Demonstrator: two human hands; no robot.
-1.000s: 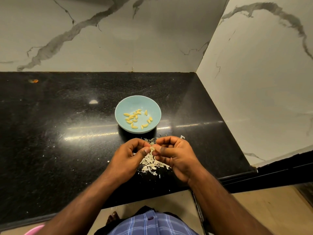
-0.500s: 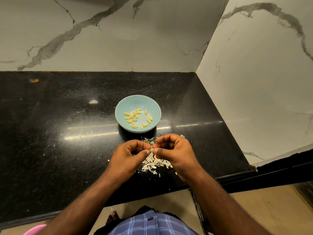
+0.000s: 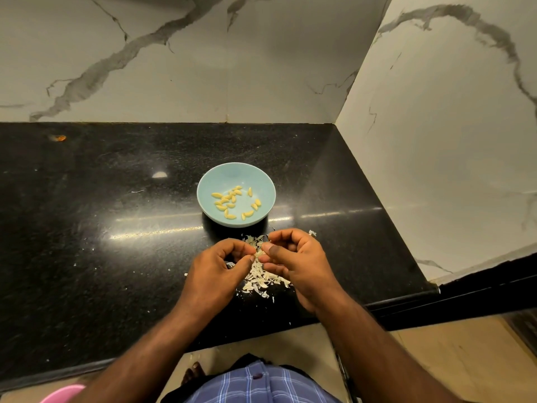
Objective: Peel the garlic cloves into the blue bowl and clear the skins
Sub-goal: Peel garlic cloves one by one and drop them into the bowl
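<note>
Bench: black speckled stone bench (image 3: pixel 87 228), glossy, set into a corner.
Walls: white marble-look walls (image 3: pixel 232 68) with grey veins behind and to the right.
Blue bowl: blue bowl (image 3: pixel 236 194) on the bench, just beyond the hands, holding peeled cloves (image 3: pixel 229 199).
Skins: heap of pale skins (image 3: pixel 263 279) on the bench, under and between the hands.
Hands: left hand (image 3: pixel 216 271) and right hand (image 3: pixel 296 263) close together, fingertips pinching one garlic clove (image 3: pixel 259 253) above the skins.
</note>
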